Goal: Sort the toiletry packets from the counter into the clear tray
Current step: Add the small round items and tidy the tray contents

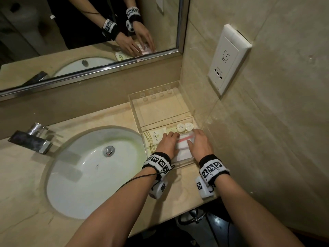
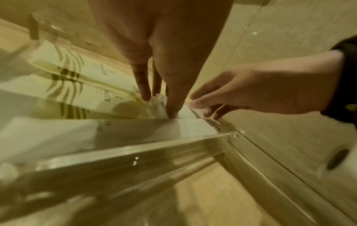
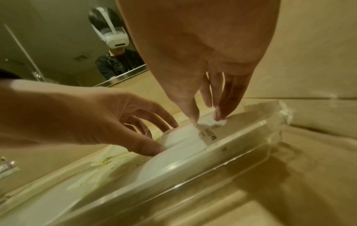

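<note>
Across the tabletop [image 1: 74,229] we reach into the clear tray [image 1: 135,111], left hand [image 1: 166,144] and right hand [image 1: 202,145] pressing the white packet [image 1: 183,145] with straightish fingers, no closed grip; shoving could topple the small bottles [image 1: 185,127].

Black wristbands [image 1: 214,168] with checkered markers
</note>
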Motion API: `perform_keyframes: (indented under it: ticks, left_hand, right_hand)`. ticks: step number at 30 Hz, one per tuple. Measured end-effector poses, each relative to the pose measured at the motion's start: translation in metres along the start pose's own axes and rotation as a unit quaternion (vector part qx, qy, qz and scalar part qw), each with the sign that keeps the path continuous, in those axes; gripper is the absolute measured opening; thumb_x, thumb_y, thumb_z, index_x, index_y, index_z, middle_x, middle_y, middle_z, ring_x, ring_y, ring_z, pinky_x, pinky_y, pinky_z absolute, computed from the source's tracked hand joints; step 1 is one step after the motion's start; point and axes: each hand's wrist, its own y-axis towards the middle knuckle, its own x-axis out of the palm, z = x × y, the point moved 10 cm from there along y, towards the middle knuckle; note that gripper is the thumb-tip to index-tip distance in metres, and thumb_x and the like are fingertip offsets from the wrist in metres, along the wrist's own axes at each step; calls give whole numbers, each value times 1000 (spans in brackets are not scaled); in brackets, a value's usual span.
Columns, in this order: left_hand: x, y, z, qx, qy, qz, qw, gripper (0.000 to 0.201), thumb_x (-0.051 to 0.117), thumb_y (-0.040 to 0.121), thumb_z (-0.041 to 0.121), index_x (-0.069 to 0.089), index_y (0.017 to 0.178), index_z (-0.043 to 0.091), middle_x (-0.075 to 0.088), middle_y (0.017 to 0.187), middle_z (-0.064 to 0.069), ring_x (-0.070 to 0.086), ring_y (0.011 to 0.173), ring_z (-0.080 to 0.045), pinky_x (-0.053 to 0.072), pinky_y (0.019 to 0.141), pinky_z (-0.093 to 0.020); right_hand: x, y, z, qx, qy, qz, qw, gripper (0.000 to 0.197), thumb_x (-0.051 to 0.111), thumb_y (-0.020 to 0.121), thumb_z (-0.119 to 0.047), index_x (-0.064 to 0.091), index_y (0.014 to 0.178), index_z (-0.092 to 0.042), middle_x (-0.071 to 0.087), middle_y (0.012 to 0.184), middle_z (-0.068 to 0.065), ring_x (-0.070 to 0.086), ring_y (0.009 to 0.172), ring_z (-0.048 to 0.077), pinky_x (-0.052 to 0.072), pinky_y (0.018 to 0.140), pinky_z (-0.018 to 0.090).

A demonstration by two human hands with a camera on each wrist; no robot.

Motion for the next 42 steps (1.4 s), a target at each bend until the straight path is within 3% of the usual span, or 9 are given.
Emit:
perform_keyframes:
  ticks: [2,6,11,16,22,30,35,39,42]
  left_hand:
    - [1,-1,0,0,2,-3,1000,47,68,81,11,51,125,13,56,123,-8,48,109,-26,45,90,-36]
    - [2,-1,-1,-6,6,-4,1000,47,69,81,14,50,124,13,56,122,-8,48,110,-26,45,90,-36]
    - [2,-2,-3,-8,7,-3,1000,50,71,80,17,50,125,14,54,124,-7,47,111,-25,46,92,-36]
    - [-13,1,-3,-4,-8,32,999,48,66,86,33,52,126,9,51,129,-9,47,113,-27,44,94,-38]
    - [-21,8,-5,-15,16,30,999,34,48,93,5,51,127,4,48,135,-12,46,114,-30,42,95,-37]
    - [-31,5,-11,-10,-2,52,999,32,48,94,10,54,125,4,51,132,-11,47,114,-30,41,98,-37]
    - [-49,-5,-16,2,-39,73,997,28,52,93,13,58,119,6,58,122,-10,49,113,-28,41,99,-36]
    - [-53,-28,-26,5,-60,30,998,15,63,88,18,66,102,13,65,104,-6,55,87,-15,47,82,-25]
    - [-39,-51,-38,-7,-44,-23,999,25,70,84,25,66,106,14,65,109,-5,57,89,-14,42,79,-18]
  right_hand:
    - [4,5,-4,-12,-15,-18,1000,50,64,90,-15,47,136,-5,51,139,12,53,124,32,48,101,46]
    - [12,7,-3,0,-57,-40,998,37,60,93,-22,52,124,-5,61,122,13,61,108,32,53,89,42]
    - [14,9,-1,14,-47,-50,998,38,60,93,-24,53,125,-5,61,124,14,60,111,32,52,91,43]
    - [-9,28,-21,-25,24,23,999,35,65,89,-15,60,123,-9,60,123,13,62,108,31,53,91,46]
    - [2,49,-29,12,60,-9,998,43,79,79,-24,61,116,-13,57,124,7,62,103,24,52,92,38]
    - [8,50,-29,-2,65,12,998,36,78,79,-12,61,111,-13,61,119,7,64,94,23,55,85,39]
    - [-1,44,-30,-6,78,33,996,39,79,78,-16,57,110,-14,62,114,7,64,94,24,55,83,40]
    - [-18,27,-25,-3,146,43,988,15,75,83,-18,65,94,-16,67,95,0,65,79,15,56,70,28]
    - [-6,1,-41,-63,186,-69,978,8,75,82,-12,72,90,-13,71,86,0,66,76,10,52,68,17]
